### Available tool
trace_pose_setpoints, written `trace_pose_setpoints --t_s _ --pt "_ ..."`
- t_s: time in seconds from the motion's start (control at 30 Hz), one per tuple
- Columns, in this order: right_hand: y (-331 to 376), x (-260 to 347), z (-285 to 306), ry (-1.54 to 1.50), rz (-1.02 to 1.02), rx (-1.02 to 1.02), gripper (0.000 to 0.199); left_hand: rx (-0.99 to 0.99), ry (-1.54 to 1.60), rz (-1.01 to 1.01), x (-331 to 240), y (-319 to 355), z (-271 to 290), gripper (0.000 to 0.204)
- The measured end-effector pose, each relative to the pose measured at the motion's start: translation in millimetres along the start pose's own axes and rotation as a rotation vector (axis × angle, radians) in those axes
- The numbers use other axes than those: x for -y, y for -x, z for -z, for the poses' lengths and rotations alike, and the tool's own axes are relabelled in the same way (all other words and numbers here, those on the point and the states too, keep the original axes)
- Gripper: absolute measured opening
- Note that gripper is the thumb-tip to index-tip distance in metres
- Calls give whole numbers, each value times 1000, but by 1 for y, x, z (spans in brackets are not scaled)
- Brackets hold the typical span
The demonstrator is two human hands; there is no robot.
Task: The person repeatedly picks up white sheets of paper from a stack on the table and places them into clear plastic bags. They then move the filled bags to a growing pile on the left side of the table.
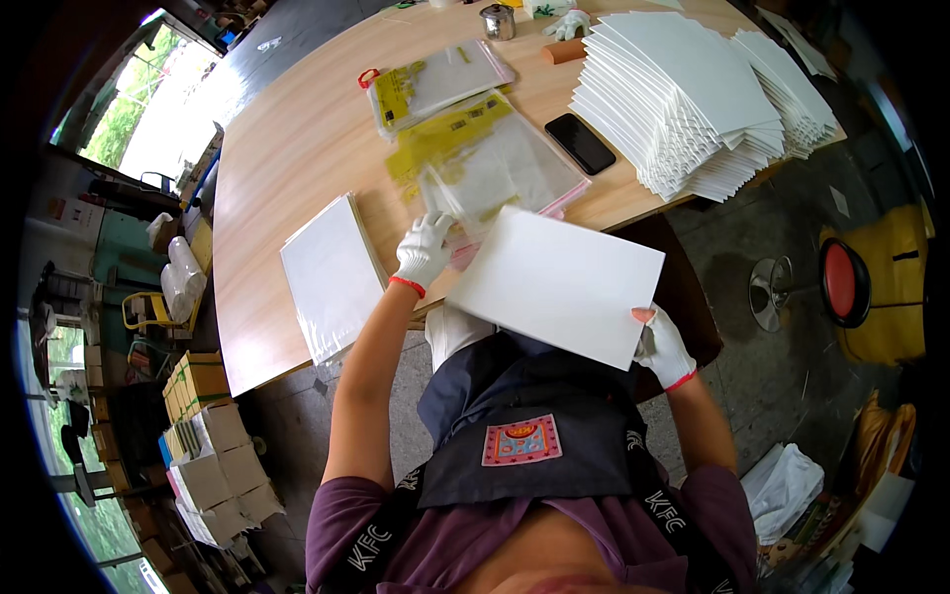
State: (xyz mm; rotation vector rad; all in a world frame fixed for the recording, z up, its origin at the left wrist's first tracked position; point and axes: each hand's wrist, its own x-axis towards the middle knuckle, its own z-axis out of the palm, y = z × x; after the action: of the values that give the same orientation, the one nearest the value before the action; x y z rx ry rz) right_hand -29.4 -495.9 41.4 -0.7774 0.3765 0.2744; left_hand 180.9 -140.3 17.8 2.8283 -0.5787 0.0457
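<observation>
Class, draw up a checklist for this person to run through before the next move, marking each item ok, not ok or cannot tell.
1. White board held: ok, the right hand grips it near one corner.
2. Left hand gripping a single bag: cannot tell; its fingertips are at the near edge of the clear bags.
3. Gloves covering every digit: not ok, bare skin shows at the right thumb.
4. Phone clear of the bags: cannot tell, they lie very close together.
5. Large white stack squared up: not ok, its edges fan out.
</observation>
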Motion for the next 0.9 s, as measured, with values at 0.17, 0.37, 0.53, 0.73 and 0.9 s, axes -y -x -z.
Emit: trace_pose_setpoints --t_s 0.17,0.37,0.53,0.73,0.9 --pt "-11 -18 11 -141 13 -64 26 -67 4 119 -8 12 16 29" --pt "-19 -23 16 -274 -6 -154 16 26 1027 231 -7 -1 28 36" --pt "-15 -22 -6 -240 31 -173 15 -55 830 37 -10 4 25 40" --pt "-6 -30 -36 -241 53 -172 11 -429 429 -47 -49 28 19 39" --pt "11 -38 -38 -184 49 95 16 -774 1587 381 -125 44 -11 64"
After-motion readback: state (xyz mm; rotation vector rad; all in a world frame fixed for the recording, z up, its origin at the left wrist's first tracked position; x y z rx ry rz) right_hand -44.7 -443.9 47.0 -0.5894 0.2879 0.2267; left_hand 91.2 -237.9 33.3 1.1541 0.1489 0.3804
